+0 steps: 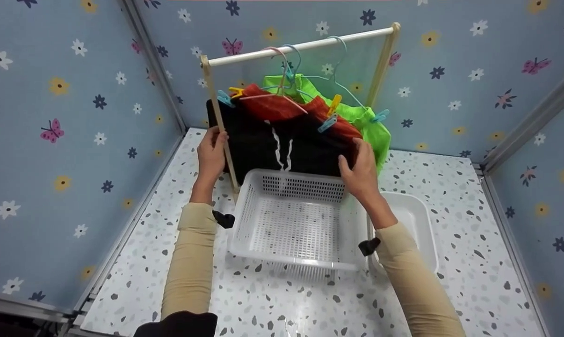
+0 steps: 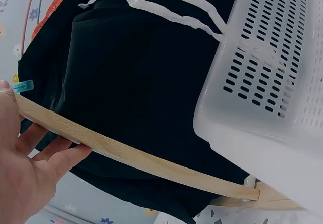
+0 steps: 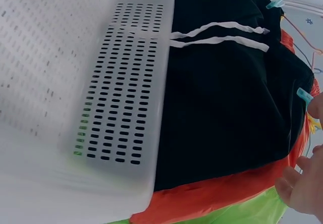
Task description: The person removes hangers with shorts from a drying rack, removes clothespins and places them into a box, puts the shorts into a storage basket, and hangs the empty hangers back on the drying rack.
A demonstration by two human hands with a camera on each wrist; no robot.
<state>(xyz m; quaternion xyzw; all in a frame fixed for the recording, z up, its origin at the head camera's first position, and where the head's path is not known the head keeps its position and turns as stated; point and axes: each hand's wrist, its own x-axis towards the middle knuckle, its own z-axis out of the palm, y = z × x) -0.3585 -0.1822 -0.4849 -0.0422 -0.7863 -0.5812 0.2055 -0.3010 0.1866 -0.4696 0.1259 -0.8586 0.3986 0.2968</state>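
Black pants (image 1: 254,150) hang widthwise mid-frame between the left hand (image 1: 211,157), curled round a wooden post (image 1: 230,164), and the right hand (image 1: 362,174), fingers open by their right edge.

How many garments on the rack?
3: the black garment in front, the red garment behind it, and the green garment at the back. More could be hidden behind these.

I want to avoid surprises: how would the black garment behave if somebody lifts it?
The black garment is probably floppy: its cloth shows creases. Its white drawstrings would likely swing, hanging loose. Blue clothespins at its upper edge may resist pulling.
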